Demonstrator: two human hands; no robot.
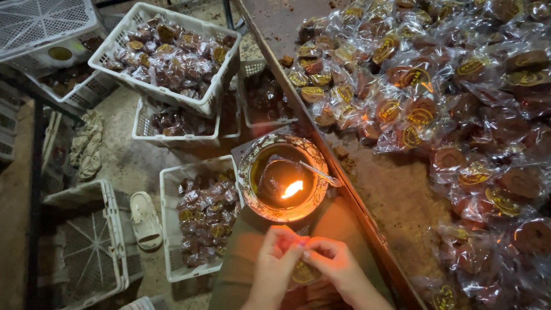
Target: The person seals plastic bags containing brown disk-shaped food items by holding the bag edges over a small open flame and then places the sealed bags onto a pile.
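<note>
My left hand (275, 261) and my right hand (336, 264) meet at the bottom centre. Together they pinch the clear plastic wrap of a small packet (303, 272) holding a round brown piece with a yellow label. The fingertips of both hands touch at the packet's top edge. Just above them stands a round metal bowl (251, 170) with dark oily liquid, a small burning flame (293, 189) and a metal spoon (318, 173) resting across its rim. The flame lights my fingers orange.
A brown table (396, 195) on the right carries a big heap of wrapped brown pieces (436, 97). On the floor to the left stand several white plastic crates (172, 51) holding more packets, an empty crate (86, 252), a white sandal (144, 221) and a crumpled cloth (87, 143).
</note>
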